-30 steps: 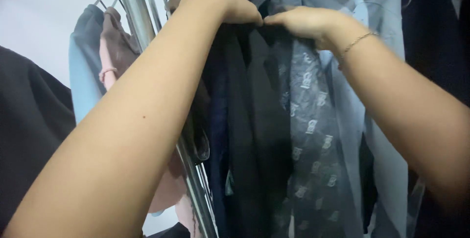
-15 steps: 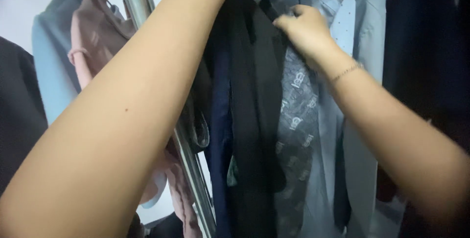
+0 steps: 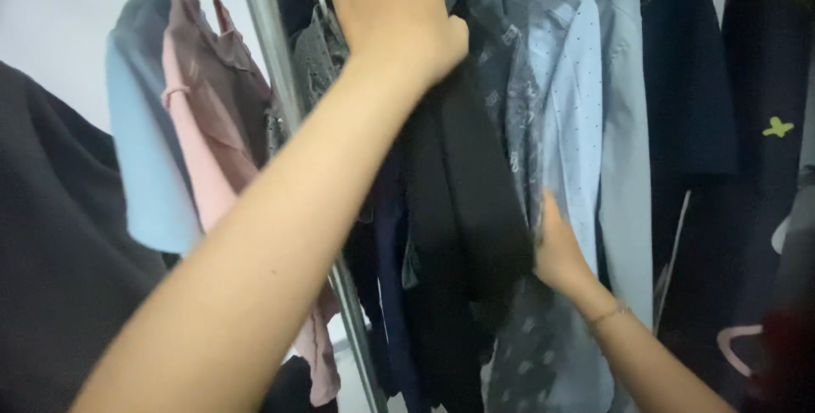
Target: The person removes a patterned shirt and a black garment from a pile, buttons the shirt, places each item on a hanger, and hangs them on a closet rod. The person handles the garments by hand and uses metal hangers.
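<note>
My left hand [image 3: 395, 14] reaches up to the top of a black garment [image 3: 463, 201] on a clothes rack, fingers curled over its shoulder by the wire hangers. Lower down, my right hand [image 3: 556, 247], with a thin bracelet [image 3: 607, 315] on the wrist, rests between the black garment and a grey patterned shirt [image 3: 518, 99]. Its fingers are hidden in the fabric. Right of the patterned shirt hangs a light blue dotted shirt [image 3: 577, 107].
A slanted metal pole [image 3: 272, 48] crosses the rack. A pink garment [image 3: 199, 124] and a light blue one [image 3: 140, 124] hang to its left. Dark cloth [image 3: 51, 252] fills the left edge. Dark clothes [image 3: 696, 82] and a pink hanger [image 3: 734, 341] are at the right.
My right hand has dropped from the collar at the top to the middle of the garments. My left hand stays at the top. The view has shifted, so the rack shows more fully.
</note>
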